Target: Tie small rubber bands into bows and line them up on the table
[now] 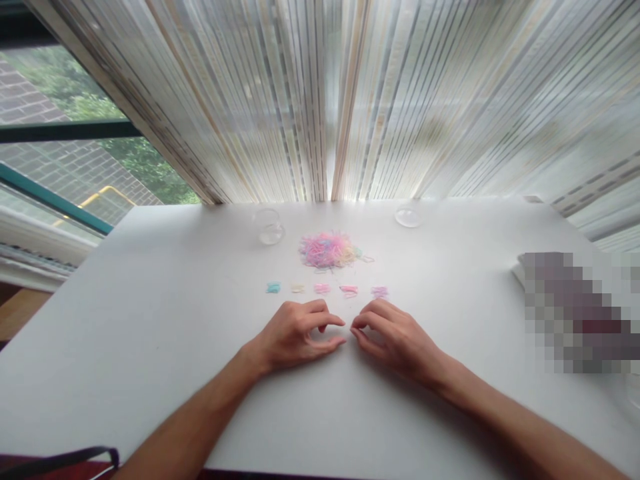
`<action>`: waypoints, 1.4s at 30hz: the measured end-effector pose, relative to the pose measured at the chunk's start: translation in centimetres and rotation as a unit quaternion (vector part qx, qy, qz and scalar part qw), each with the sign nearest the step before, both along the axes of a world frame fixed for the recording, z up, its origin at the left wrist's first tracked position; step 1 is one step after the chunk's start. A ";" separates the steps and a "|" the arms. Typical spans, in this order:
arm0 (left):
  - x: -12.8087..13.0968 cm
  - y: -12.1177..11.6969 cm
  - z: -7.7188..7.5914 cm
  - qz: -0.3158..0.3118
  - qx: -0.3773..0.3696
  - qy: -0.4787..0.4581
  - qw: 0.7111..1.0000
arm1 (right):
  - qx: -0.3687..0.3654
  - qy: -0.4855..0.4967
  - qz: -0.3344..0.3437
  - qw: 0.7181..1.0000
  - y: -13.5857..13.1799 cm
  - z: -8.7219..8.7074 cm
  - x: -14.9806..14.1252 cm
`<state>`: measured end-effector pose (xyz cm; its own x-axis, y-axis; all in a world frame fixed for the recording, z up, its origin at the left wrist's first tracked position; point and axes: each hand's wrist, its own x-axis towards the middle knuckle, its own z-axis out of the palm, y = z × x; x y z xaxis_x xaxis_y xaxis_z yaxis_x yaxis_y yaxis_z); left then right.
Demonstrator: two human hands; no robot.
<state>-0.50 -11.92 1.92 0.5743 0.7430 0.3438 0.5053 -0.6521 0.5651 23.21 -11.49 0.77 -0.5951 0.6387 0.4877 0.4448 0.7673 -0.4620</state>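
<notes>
My left hand (pixel 305 333) rests low over the white table (pixel 165 360), thumb and forefinger apart with nothing visible between them. Just to its right, my right hand (pixel 393 337) has its thumb and fingertips pinched together; anything inside the pinch is too small to make out. Beyond the hands lies a row of small bunches of thin pastel strands: a turquoise bunch (pixel 273 287), a cream bunch (pixel 297 289), a pink bunch (pixel 321 289), a deeper pink bunch (pixel 349 290) and a lilac bunch (pixel 380 292). Behind them sits a loose mixed heap of strands (pixel 327 250).
A clear round container (pixel 271 230) stands at the back left, and a clear shallow dish (pixel 407 217) at the back right. A pixelated dark object (pixel 580 313) lies on the right. Striped curtains (pixel 330 100) hang along the far edge; a window (pixel 75 127) is at left.
</notes>
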 end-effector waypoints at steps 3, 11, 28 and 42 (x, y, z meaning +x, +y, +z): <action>0.0 0.1 0.0 0.000 0.013 -0.006 1.000 | -0.001 0.004 0.007 1.000 0.0 0.0 0.0; 0.0 0.2 -0.1 0.001 0.011 -0.022 1.000 | -0.014 0.004 0.016 1.000 -0.1 0.0 0.1; -0.4 0.4 -0.2 0.003 -0.007 -0.059 0.998 | -0.002 0.021 0.002 1.000 0.0 0.2 0.0; -1.7 1.0 0.9 0.009 -0.030 -0.045 0.998 | 0.004 0.024 -0.001 1.000 0.0 0.1 0.0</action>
